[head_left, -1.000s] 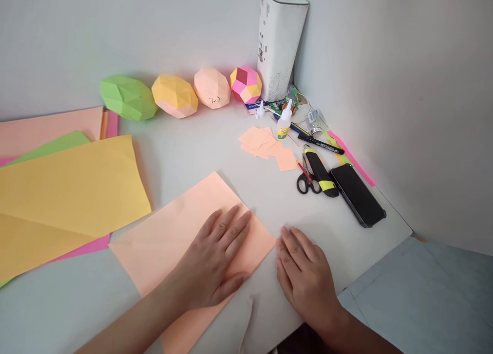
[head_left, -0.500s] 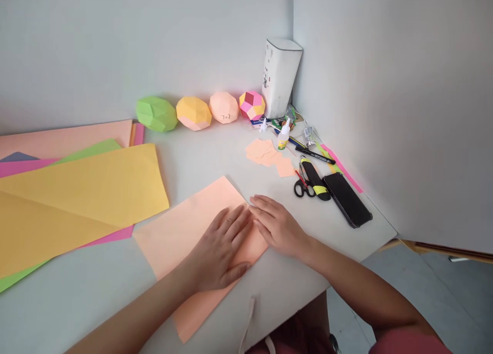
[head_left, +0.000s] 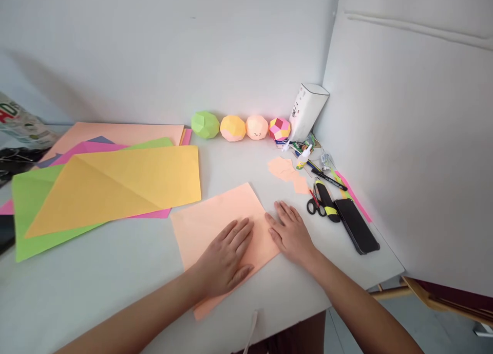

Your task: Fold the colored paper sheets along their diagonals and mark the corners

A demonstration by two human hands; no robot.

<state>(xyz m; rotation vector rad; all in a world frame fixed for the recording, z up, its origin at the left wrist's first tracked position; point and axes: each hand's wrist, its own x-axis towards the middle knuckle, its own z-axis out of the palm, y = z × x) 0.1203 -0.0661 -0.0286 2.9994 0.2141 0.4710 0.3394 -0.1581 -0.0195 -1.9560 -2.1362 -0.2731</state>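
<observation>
A peach sheet of paper [head_left: 215, 218] lies at a slant on the table in front of me. My left hand [head_left: 227, 256] rests flat on it, fingers stretched out and thumb apart, covering part of its lower half. At the sheet's right edge is my right hand [head_left: 291, 231], palm down with its fingers spread, partly over the edge and partly on the table. Past the right hand lie several small peach paper pieces [head_left: 285, 169], overlapping one another. Black-handled scissors [head_left: 316, 205] are close by, against a black and yellow cutter-like tool [head_left: 327, 200].
Large coloured sheets [head_left: 127, 179] overlap on the left. Several faceted paper balls [head_left: 233, 128] line the back wall beside a white box [head_left: 308, 110]. A glue bottle [head_left: 303, 157], a black marker [head_left: 329, 179] and a phone [head_left: 357, 225] lie at right, near the side wall.
The view has swung left and up, bringing a plastic bag into sight at far left. My right hand's fingers have spread and slid off the sheet's edge; my left hand stays flat on the paper.
</observation>
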